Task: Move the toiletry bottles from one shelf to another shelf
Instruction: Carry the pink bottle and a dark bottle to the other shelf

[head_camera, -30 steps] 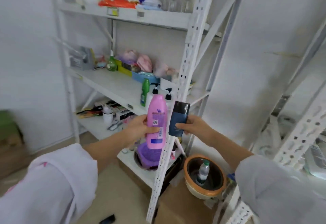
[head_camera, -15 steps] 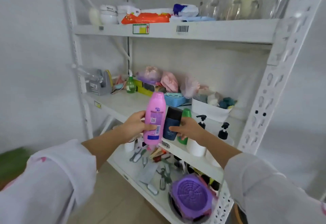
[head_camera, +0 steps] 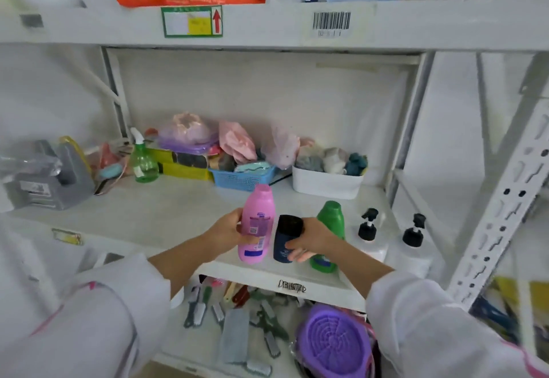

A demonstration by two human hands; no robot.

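Note:
My left hand (head_camera: 227,233) grips a pink bottle (head_camera: 258,223) upright, its base at the front edge of the middle shelf (head_camera: 166,214). My right hand (head_camera: 312,239) holds a dark blue bottle (head_camera: 285,236) with a black cap just right of the pink one, also at the shelf's front. Whether either base rests on the shelf I cannot tell. A green bottle (head_camera: 330,223) stands on the shelf right behind my right hand. Two white pump bottles, one (head_camera: 368,229) nearer and one (head_camera: 413,238) farther right, stand beside it.
At the back of the middle shelf are a green spray bottle (head_camera: 142,163), a blue basket (head_camera: 242,177) and a white bin (head_camera: 326,183). The lower shelf holds brushes (head_camera: 234,333) and a purple round lid (head_camera: 335,345). A white upright post (head_camera: 502,202) rises at right.
The view has swung from the shelf's side to its front and moved closer. Both hands have carried the pink and dark blue bottles forward and down to the middle shelf's front edge.

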